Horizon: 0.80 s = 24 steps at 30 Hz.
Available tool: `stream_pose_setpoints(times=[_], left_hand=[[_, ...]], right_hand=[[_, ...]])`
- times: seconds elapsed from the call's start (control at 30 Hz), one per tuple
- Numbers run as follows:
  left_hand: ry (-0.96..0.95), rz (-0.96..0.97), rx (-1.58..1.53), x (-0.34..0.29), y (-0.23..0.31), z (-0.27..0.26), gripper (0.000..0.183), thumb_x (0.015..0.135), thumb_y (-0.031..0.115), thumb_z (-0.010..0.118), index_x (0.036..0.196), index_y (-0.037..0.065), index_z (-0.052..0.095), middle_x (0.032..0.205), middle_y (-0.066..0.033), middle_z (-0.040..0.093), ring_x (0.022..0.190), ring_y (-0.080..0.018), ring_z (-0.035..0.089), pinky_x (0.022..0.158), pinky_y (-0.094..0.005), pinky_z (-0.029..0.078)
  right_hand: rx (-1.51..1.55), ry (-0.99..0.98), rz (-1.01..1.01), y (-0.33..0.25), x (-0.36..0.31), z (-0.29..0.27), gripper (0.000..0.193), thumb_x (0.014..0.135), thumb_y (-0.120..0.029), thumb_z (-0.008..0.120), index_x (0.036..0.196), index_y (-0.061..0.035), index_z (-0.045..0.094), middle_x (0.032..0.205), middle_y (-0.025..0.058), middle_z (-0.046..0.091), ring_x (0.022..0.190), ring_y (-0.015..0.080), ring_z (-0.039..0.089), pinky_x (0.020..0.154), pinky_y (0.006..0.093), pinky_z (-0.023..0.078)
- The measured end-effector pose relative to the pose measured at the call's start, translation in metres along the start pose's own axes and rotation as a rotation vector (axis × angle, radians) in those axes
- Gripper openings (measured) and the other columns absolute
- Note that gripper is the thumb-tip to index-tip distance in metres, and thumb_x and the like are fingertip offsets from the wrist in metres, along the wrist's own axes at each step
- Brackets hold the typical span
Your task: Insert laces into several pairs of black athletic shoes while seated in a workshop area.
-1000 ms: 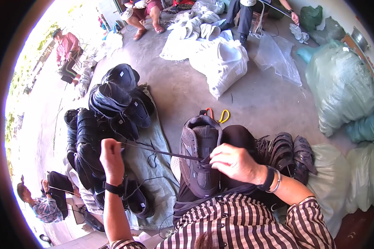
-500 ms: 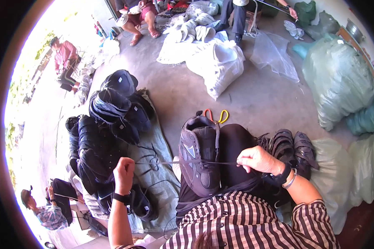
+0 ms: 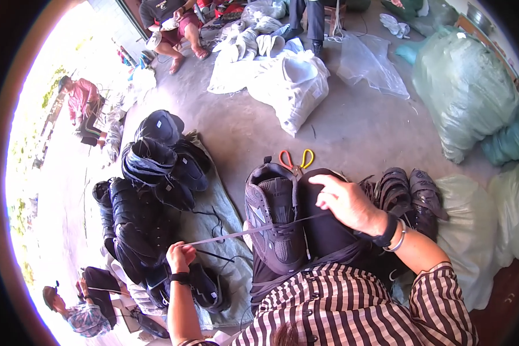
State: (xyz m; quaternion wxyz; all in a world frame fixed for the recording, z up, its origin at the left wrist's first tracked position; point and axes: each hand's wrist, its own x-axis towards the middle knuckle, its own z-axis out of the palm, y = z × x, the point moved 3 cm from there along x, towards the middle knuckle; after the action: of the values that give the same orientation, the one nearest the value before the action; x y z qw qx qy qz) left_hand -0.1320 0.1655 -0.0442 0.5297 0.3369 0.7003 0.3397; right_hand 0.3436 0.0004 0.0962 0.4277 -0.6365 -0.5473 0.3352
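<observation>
A dark grey-black sneaker (image 3: 285, 245) rests on my lap, its toe toward me. Through its lowest eyelets runs a dark flat shoelace (image 3: 228, 236), stretched out to both sides. My left hand (image 3: 180, 256), closed in a pinch, grips one end to the left of the shoe. On the other side, over my dark-clad thigh, my right hand (image 3: 352, 203) has its index finger extended; the lace runs taut to its curled lower fingers, which are partly hidden. Scissors (image 3: 297, 168) with one red and one yellow handle lie just beyond the shoe.
Stacked dark shoe uppers (image 3: 138, 225) stand at left on a greenish sheet (image 3: 236, 285). More dark uppers (image 3: 395, 196) are at my right, beside pale sacks (image 3: 470, 230). Large green bags (image 3: 464, 92) fill the far right. A white sack (image 3: 288, 95) lies ahead; other people sit around.
My left hand has moved lower and outward with the lace. My right hand has risen, its index finger now extended, and the lace slants across the shoe. The view has shifted slightly.
</observation>
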Motion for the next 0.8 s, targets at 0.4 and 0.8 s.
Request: stream_pose_setpoints(times=[0.4, 0.8], left_hand=[[0.468, 0.043, -0.42, 0.081, -0.071, -0.295, 0.014, 0.09, 0.011, 0.051, 0.098, 0.001, 0.059, 0.081, -0.0086, 0.065, 0.063, -0.0157, 0.06, 0.06, -0.0315, 0.051], [1.089, 0.447, 0.372, 0.044, -0.04, -0.295, 0.034, 0.087, 0.01, 0.057, 0.117, -0.002, 0.05, 0.086, -0.0108, 0.065, 0.061, -0.017, 0.057, 0.051, -0.0286, 0.046]], right_hand=[[-0.189, -0.148, -0.03, 0.007, -0.005, 0.037, 0.01, 0.082, -0.013, 0.063, 0.081, -0.0056, 0.056, 0.067, 0.0136, 0.062, 0.065, 0.0327, 0.063, 0.058, 0.0392, 0.049], [-0.484, -0.083, -0.419, -0.007, -0.006, 0.052, 0.015, 0.081, -0.009, 0.062, 0.077, -0.0072, 0.047, 0.063, 0.0074, 0.056, 0.055, 0.0269, 0.061, 0.046, 0.0328, 0.048]])
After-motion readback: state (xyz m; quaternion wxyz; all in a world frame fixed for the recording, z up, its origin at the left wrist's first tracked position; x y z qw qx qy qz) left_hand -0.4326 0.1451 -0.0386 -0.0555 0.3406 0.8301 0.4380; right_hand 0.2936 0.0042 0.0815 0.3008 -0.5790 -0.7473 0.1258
